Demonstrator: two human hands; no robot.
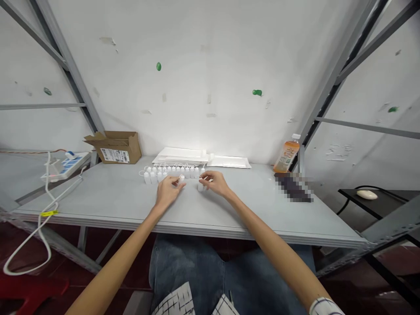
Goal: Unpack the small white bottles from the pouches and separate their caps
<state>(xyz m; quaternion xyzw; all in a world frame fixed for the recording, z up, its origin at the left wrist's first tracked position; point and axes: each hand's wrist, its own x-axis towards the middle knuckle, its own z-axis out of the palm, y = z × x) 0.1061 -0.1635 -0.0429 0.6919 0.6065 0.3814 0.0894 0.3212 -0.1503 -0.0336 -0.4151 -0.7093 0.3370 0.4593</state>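
Several small white bottles (147,177) with thin looped ties at their tops stand in rows at the middle of the grey table. My left hand (168,190), in front of the rows, has its thumb and fingers closed on a small white bottle (181,179). To its right, my right hand (214,183) pinches the top of another small white bottle (200,187), which is upright at the table surface. Part of that bottle is hidden behind my fingers.
Flat white packets (182,154) lie behind the bottles on the table (210,210). An open cardboard box (121,148) and a power strip (70,164) are at the left. An orange drink bottle (287,155) and a blurred dark object (294,188) are at the right.
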